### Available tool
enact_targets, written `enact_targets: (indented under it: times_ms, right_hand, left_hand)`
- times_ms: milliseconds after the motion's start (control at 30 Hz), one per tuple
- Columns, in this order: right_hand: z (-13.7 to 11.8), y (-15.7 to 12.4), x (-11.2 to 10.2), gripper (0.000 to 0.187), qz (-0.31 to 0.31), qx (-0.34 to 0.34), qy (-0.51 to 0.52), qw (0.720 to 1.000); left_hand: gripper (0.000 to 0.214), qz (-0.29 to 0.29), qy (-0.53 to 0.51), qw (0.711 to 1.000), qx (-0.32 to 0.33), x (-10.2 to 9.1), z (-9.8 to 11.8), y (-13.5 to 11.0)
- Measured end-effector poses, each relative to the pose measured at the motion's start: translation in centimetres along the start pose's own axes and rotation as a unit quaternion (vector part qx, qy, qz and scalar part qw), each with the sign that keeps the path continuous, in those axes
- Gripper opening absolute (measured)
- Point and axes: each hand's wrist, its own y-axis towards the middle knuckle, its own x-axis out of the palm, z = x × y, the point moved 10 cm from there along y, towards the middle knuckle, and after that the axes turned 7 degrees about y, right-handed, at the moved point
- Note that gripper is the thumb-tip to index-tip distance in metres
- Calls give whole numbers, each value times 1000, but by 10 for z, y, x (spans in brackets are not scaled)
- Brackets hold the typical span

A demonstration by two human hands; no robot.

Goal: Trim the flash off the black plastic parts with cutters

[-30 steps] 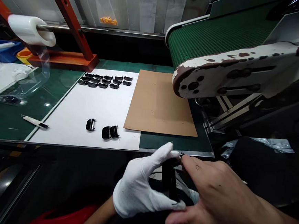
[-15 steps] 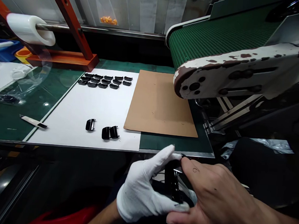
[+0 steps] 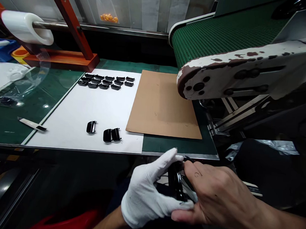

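My left hand (image 3: 147, 191), in a white glove, grips a glossy black plastic part (image 3: 175, 183) between thumb and fingers, in front of the table edge. My bare right hand (image 3: 218, 193) closes on the same part from the right; its fingertips meet the gloved ones at top and bottom. Much of the part is hidden by both hands. A thin dark tip (image 3: 189, 159) pokes out above the right fingers. On the white sheet (image 3: 90, 106) lie a single black part (image 3: 91, 127) and a touching pair of black parts (image 3: 111, 135).
Several small black parts (image 3: 104, 82) stand in rows at the sheet's back. Brown cardboard (image 3: 166, 105) lies right of it, below a green conveyor (image 3: 228, 35). At left are a white-handled cutter (image 3: 31, 124) and a film roll (image 3: 22, 26). A white-and-black strip (image 3: 253, 188) shows behind my right wrist.
The black part has turned slightly in my hands, showing a smoother glossy side. The white-and-black strip behind my right wrist shows more. The view has shifted a little.
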Motion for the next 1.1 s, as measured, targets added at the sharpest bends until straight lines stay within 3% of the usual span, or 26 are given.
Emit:
enact_targets:
  times_ms: [633, 1100]
  right_hand:
    - [-3, 3, 3, 75, 13, -32, -56, 998]
    - [4, 4, 8, 74, 24, -31, -27, 999]
  left_hand:
    - [86, 6, 21, 999, -43, 0, -15, 0]
    - [82, -9, 45, 997, -59, 1, -18, 10]
